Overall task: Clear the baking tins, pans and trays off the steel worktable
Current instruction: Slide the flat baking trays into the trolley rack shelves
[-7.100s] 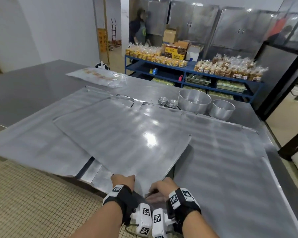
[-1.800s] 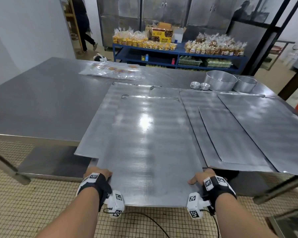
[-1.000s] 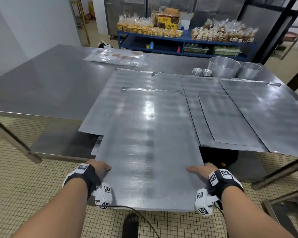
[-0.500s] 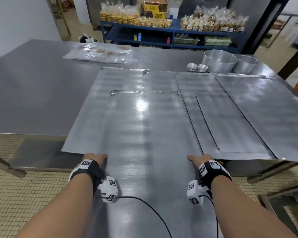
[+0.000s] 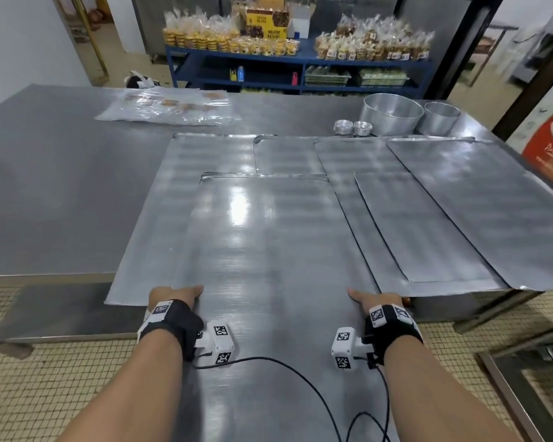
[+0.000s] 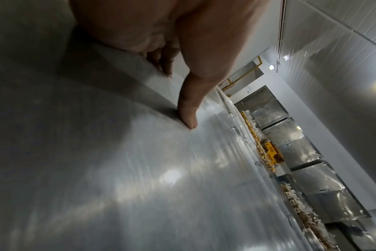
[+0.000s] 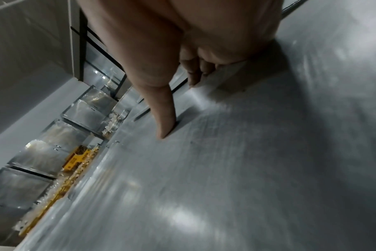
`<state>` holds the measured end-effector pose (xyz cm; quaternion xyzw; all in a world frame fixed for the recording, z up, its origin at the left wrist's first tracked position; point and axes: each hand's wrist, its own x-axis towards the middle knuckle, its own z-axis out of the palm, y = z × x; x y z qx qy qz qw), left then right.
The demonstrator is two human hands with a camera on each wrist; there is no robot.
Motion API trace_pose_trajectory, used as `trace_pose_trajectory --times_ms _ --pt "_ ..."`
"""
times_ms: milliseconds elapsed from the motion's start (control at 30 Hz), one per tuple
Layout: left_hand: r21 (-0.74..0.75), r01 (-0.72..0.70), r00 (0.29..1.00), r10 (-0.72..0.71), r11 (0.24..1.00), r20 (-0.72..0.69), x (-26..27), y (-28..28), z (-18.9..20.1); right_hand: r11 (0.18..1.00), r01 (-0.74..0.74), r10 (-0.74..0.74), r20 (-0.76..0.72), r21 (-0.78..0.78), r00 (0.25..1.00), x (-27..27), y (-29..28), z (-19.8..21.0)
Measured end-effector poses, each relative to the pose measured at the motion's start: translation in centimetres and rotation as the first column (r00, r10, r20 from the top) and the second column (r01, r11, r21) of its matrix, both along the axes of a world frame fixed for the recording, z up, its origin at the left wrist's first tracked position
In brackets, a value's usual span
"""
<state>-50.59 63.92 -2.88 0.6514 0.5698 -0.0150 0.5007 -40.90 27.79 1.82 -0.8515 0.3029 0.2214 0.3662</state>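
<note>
A large flat steel tray (image 5: pixel 262 250) lies on top of the other trays and juts out past the worktable's (image 5: pixel 45 173) near edge towards me. My left hand (image 5: pixel 181 293) grips its left edge and my right hand (image 5: pixel 364 298) grips its right edge. In the left wrist view the thumb (image 6: pixel 188 117) presses on the tray (image 6: pixel 140 169) with the fingers curled under the edge. The right wrist view shows the same grip, thumb (image 7: pixel 163 122) on top of the tray (image 7: pixel 225 169). Several more flat trays lie beneath and beside it: one at the left (image 5: pixel 160 212), others at the right (image 5: pixel 419 228) (image 5: pixel 492 202).
At the table's back right stand two round deep pans (image 5: pixel 391 114) (image 5: pixel 441 118) and two stacks of small tins (image 5: pixel 353 127). A clear plastic bag (image 5: pixel 173 106) lies at the back left. Blue shelves of packed goods (image 5: pixel 300 52) stand behind. Tiled floor lies below me.
The tray has slid towards me over the table's near edge and now reaches the bottom of the view. Both hands keep their grip on its sides.
</note>
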Motion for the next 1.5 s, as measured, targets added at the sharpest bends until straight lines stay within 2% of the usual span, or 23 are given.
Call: trace_pose_trajectory --times_ms 333,500,733,900,967,1133,1267,1500 --pt "-0.007 -0.031 0.999 0.032 0.999 0.035 0.5 0.9 2.0 0.994 0.106 -0.106 0.019 0.013 0.994 -1.1 1.0 1.2" --pt "0.029 0.033 0.997 -0.035 0.999 0.067 3.7 1.6 0.0 0.973 0.206 -0.215 0.082 0.102 0.973 -0.6 -0.6 1.1" --pt "0.075 0.239 0.961 -0.247 0.968 0.122 7.8 -4.4 5.8 0.926 0.341 -0.364 0.149 0.159 0.919 -1.7 -6.1 2.7" --pt "0.046 0.312 0.935 -0.315 0.949 0.163 11.5 -9.9 6.4 0.859 0.475 -0.506 0.169 0.193 0.846 -3.4 -11.1 3.7" --pt "0.032 0.363 0.915 -0.363 0.931 0.174 12.9 -12.7 6.6 0.805 0.551 -0.588 0.169 0.219 0.791 -4.4 -13.5 3.9" --pt "0.065 0.520 0.832 -0.522 0.852 0.187 15.7 -20.3 7.8 0.708 0.663 -0.706 0.203 0.245 0.679 -7.8 -19.4 4.8" --pt "0.102 0.671 0.711 -0.676 0.735 0.194 17.1 -26.9 8.4 0.617 0.749 -0.786 0.223 0.243 0.576 -10.8 -23.8 5.3" --pt "0.116 0.815 0.548 -0.820 0.568 0.168 17.5 -38.5 9.3 0.458 0.869 -0.878 0.249 0.187 0.409 -17.2 -30.6 5.7"
